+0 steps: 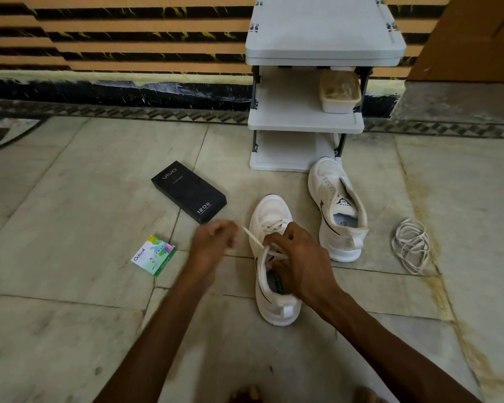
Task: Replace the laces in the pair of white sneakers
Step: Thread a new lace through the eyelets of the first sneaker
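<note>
White mesh with a black side stripe, the near sneaker [269,301] stands toe-away on the pale stone floor [70,199]. The right hand [300,257] grips its throat from above, fingers curled down over the crossed lacing. Whether they also pinch a strand I cannot tell.

Just left of the near sneaker is the left hand [213,242], blurred by motion. Its fingers are bunched together and seem to pinch the end of a flat off-white lace [252,237], which runs taut to the upper eyelets.

Behind and to the right of the near sneaker stands the matching unlaced white sneaker [336,210]. Farther right, well apart, a loose coil of off-white lace [412,245] lies on the floor. Behind and to the left lies a black rectangular carton [188,191], and farther left a small green-and-white box [154,255].

The likely troubles come from the pull:
- A sharp tug could slip the lace out of the pinch.
- If the right hand's grip slackens, the pull could drag the near sneaker sideways.
- The two ends could finish uneven.
- An eyelet could be skipped under the covering fingers.
- The coil could be mistaken for the wrong lace.
</note>
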Demonstrator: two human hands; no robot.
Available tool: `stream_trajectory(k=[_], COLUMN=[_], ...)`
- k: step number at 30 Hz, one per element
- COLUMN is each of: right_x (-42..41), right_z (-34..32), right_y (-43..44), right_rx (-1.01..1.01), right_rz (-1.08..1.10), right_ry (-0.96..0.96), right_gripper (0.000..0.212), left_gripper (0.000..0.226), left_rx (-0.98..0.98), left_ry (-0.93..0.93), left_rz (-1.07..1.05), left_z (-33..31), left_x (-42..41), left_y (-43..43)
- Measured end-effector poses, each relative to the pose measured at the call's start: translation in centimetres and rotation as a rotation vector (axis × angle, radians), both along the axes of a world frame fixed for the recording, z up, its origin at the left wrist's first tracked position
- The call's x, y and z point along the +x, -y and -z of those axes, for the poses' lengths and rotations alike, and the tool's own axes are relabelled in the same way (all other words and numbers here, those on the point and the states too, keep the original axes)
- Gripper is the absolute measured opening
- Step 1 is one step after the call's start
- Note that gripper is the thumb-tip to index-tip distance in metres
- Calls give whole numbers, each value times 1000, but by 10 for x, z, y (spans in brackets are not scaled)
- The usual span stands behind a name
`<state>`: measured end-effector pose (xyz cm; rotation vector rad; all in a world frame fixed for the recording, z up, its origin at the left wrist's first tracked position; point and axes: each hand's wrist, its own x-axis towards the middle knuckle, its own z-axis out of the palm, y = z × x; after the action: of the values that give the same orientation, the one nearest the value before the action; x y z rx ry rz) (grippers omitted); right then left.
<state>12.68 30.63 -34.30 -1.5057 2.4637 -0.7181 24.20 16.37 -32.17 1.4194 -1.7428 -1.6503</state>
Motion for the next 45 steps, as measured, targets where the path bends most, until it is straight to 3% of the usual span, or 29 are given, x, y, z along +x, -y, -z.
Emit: stream_trajectory(k=[2,4,5,6,8,12,14,17,22,25,29,34,36,39,42,45], right_x=[-1,-1,-1,-1,-1,-3,-4,-4,-5,-6,-4,-5,-6,-8,-12,-14], right_z=[2,3,3,2,1,1,2,4,6,6,9,9,9,7,4,-1], right_y=[0,0,1,1,1,1,1,2,3,4,3,0,-3,-9,-14,-17], right_rx=[4,6,9,15,23,12,11,13,7,24,17,-81,-125,-146,-175,-160], right_rz=[16,21,24,27,31,34,35,32,52,62,57,116,142,152,158,171], right_ry=[4,-3,-1,7,4,-38,-39,-42,-83,-47,27,235,280,312,316,309], right_gripper=[38,39,40,40,40,41,40,41,44,47,50,77,75,54,37,34], left_gripper=[14,9,5,3,8,15,13,9,19,27,27,25,23,23,16,30], left_rx=[178,551,684,739,588,-179,-402,-289,202,364,409,523,543,519,268,-30], left_ry=[-262,-732,-898,-925,-618,357,561,404,-229,-547,-692,-877,-905,-836,-511,-209], left_rz=[-219,-389,-364,-249,79,659,776,721,616,530,563,514,514,456,321,186], left_z=[-19,-40,-47,-51,-52,-26,-14,-11,-38,-58,-69,-72,-71,-69,-68,-62], left_x=[0,1,1,-1,-4,-9,-12,-8,2,4,-2,-6,-6,-6,-7,-7], left_y=[33,62,69,69,56,6,-13,-15,1,14,13,13,11,9,7,-2])
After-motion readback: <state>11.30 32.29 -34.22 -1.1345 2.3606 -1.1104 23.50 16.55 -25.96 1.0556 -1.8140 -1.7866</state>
